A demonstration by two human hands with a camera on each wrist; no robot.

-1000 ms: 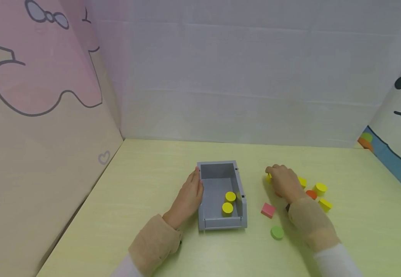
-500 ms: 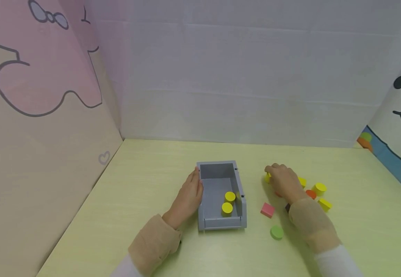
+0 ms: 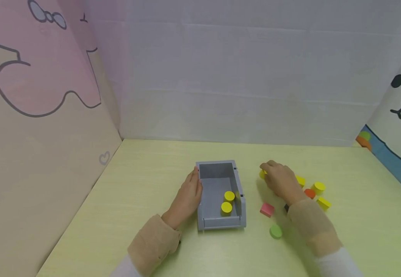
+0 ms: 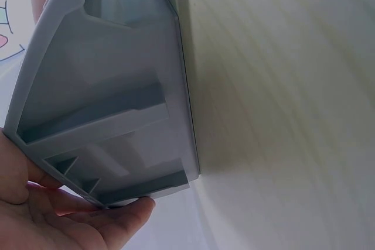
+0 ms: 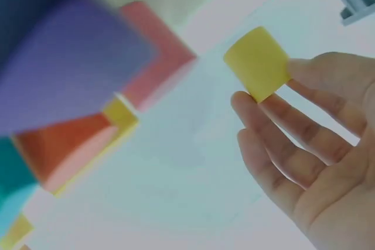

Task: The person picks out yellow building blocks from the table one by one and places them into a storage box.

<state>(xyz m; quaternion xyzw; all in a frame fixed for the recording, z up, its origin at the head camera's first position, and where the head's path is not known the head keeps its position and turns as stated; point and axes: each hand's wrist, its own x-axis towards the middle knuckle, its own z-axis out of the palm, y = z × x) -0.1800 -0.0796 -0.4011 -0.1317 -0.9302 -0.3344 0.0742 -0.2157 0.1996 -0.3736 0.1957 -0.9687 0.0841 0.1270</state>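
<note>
A yellow cylinder block [image 3: 262, 174] is pinched between the thumb and fingertips of my right hand [image 3: 283, 182]. In the right wrist view the same yellow block [image 5: 258, 62] shows at the fingertips, raised over the table. My left hand [image 3: 185, 196] lies along the left wall of a grey plastic bin [image 3: 221, 222], its fingers mostly straight and touching the wall near the rim. The left wrist view shows the bin's ribbed outer side [image 4: 111, 74] with fingers [image 4: 126, 218] at its edge. Two yellow cylinders [image 3: 226, 209] stand inside the bin, by its right wall.
Right of the bin lie a pink square block [image 3: 267, 210] and a green disc [image 3: 275, 231]. Around the right wrist are a red-orange disc [image 3: 309, 193], a yellow cylinder [image 3: 318, 188] and a yellow block [image 3: 323, 203]. A white wall backs the table.
My right hand has moved slightly left and away from the body, carrying the yellow cylinder block from its spot among the blocks. My left hand stays at the bin.
</note>
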